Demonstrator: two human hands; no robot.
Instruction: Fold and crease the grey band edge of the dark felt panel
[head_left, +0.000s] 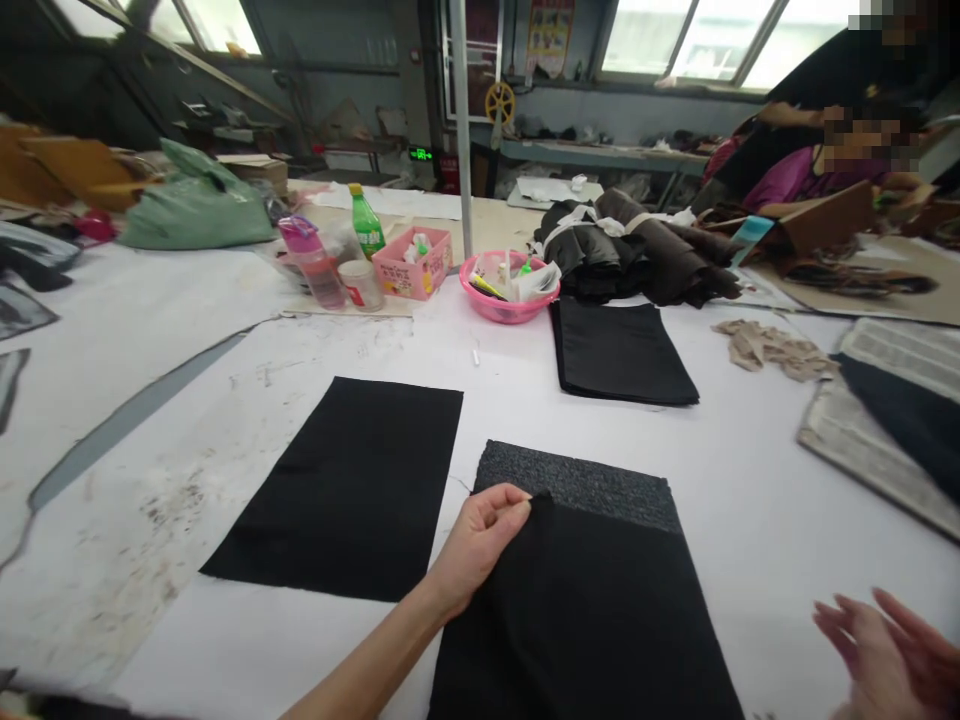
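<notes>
The left hand (480, 540) has its grip closed, thumb and fingers clamped on the far-left corner of a smooth black cloth (600, 620); the right hand (885, 650) is well apart from it at the lower right, fingers spread, with nothing visible in its grip. The cloth lies over a speckled dark layer (585, 485) on the white surface (757, 450), leaving a band of that layer bare along the far edge. With only one corner pinched, the cloth could skew or drag the layer beneath, since no hand steadies the right side. The diagonal folds running from the pinch could set into creases if pressed flat as they are. A loose thread (461, 484) near the layer's left edge might get caught underneath. Another black piece (345, 490) lies just beside, to the left, where the forearm could brush it askew.
</notes>
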